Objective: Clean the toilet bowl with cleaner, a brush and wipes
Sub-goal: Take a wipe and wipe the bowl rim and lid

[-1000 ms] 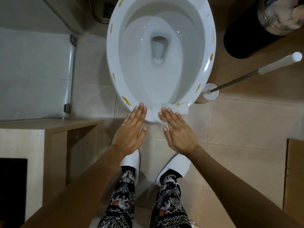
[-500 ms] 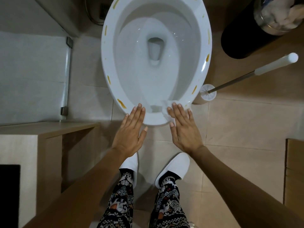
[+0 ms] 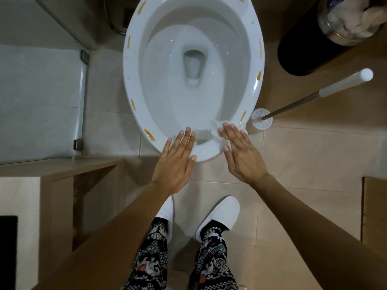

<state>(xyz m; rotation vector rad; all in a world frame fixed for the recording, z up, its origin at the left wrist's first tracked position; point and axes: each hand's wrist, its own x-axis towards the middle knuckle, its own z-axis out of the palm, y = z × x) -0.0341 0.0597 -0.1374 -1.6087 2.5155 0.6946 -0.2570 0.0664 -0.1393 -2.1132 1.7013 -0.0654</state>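
Note:
A white toilet bowl (image 3: 134, 65) fills the upper middle, its rim dotted with several yellow-brown streaks (image 3: 150, 135). My right hand (image 3: 243, 155) lies flat with straight fingers on a crumpled white wipe (image 3: 215, 132), pressing it on the rim's front right. My left hand (image 3: 176, 162) is flat too, its fingertips resting on the front of the rim beside the wipe. A toilet brush (image 3: 314, 97) with a metal shaft and white grip stands in its white holder (image 3: 260, 121) just right of the bowl.
A black bin (image 3: 299, 49) with a steel-rimmed liner full of used tissue sits at the upper right. A wooden cabinet (image 3: 58, 170) stands at the left, a glass partition with metal hinges (image 3: 82, 97) behind it. My white slippers (image 3: 219, 214) are on the tiled floor.
My right hand has slid the wipe along the front rim to the right, toward the brush holder. My left hand has stayed on the front rim.

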